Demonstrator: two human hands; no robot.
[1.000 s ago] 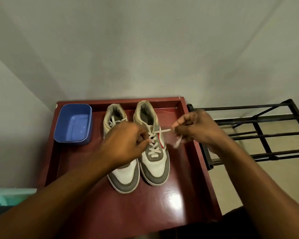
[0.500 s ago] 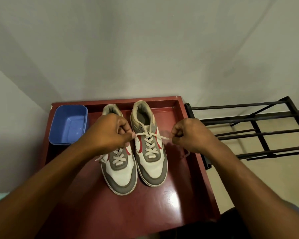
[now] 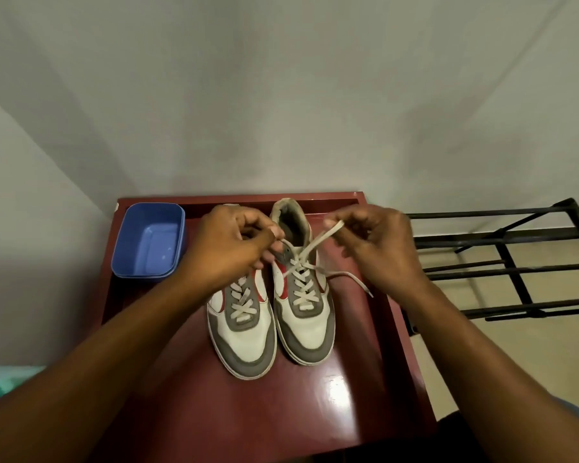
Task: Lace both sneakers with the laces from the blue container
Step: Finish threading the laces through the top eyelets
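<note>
Lace end [image 3: 335, 227] pinched in right hand [image 3: 376, 243], slanting down-left to right sneaker [image 3: 310, 329] near tabletop [image 3: 274, 402] far edge | left hand [image 3: 231, 250] nearer top eyelet, pinching sneaker collar.

One head-worn camera looks forward and down, apparently close, onto the table [image 3: 214, 396].
</note>
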